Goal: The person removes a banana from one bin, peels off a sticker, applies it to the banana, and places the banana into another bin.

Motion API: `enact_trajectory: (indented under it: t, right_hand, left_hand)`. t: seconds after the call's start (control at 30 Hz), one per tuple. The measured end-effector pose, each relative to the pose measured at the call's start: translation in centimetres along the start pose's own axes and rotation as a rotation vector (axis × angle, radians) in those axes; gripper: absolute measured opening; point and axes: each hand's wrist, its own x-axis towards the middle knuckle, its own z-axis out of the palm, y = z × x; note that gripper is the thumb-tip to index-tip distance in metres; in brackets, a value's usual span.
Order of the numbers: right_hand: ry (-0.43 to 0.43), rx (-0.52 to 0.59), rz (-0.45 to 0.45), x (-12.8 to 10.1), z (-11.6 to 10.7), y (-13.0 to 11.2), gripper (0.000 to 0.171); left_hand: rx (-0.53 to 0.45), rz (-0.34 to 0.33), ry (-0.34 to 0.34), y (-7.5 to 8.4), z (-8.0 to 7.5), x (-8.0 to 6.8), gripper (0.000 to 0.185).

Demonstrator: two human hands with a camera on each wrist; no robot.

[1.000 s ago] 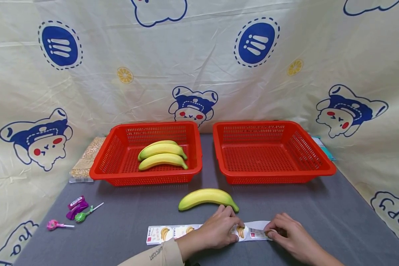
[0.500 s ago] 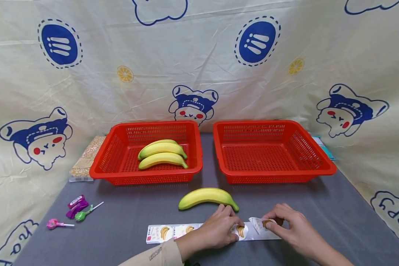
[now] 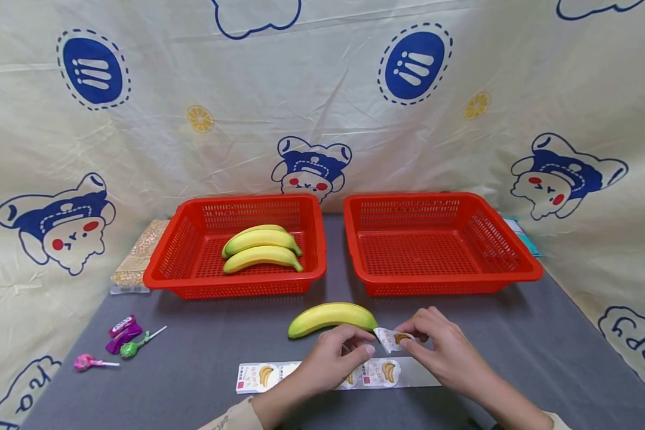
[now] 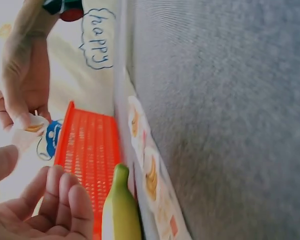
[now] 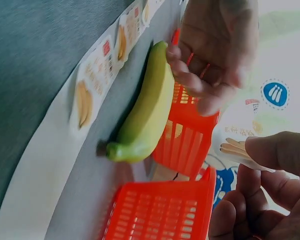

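Sticker (image 3: 391, 338) now peeled off, lifted above strip (image 3: 322, 375)

Our right hand (image 5: 270, 185) pinches a peeled sticker (image 5: 236, 148). Our left hand (image 5: 215, 55) hovers over a banana (image 5: 147, 107) lying beside the sticker strip (image 5: 92, 82) on the bench (image 5: 30, 55).

Glossy paper sticker (image 3: 391, 338) with a printed banana; smooth, shiny backing strip (image 3: 333, 376). Banana (image 3: 330, 317) with smooth, waxy peel. Perforated, glossy red plastic baskets (image 3: 235, 249). Matt, finely textured grey table cover (image 3: 204, 358). Creased, printed cloth backdrop (image 3: 322, 107).
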Motion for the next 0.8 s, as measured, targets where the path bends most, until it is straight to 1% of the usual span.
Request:
enact_trajectory:
  t: [0.07,0.17,0.37,0.47,0.53,0.67,0.8]
  right_hand:
    - [-0.008,0.004,0.000,0.4,0.4,-0.3,0.029]
    - [-0.018,0.021,0.002,0.9,0.9,-0.7,0.027]
    - [-0.042,0.072,-0.026,1.6,1.7,-1.4,0.022]
    - [-0.058,0.101,-0.021,1.9,2.1,-1.7,0.021]
    - [-0.066,0.124,-0.015,2.0,2.3,-1.9,0.021]
    - [-0.101,0.176,0.009,2.2,2.6,-2.0,0.021]
    - [-0.142,0.201,0.080,2.3,3.0,-2.0,0.024]
  left_hand:
    - [-0.053,-0.017,0.022,0.1,-0.4,-0.2,0.024]
    - [-0.094,-0.038,0.051,0.2,-0.8,-0.3,0.025]
    - [-0.140,-0.074,0.104,0.2,-1.4,-0.4,0.023]
    - [-0.157,-0.080,0.127,0.1,-1.7,-0.4,0.022]
    - [-0.165,-0.079,0.143,0.1,-2.0,-0.5,0.021]
    - [-0.178,-0.053,0.173,0.0,-2.5,-0.6,0.018]
    - [-0.159,-0.030,0.193,-0.2,-3.0,-0.6,0.015]
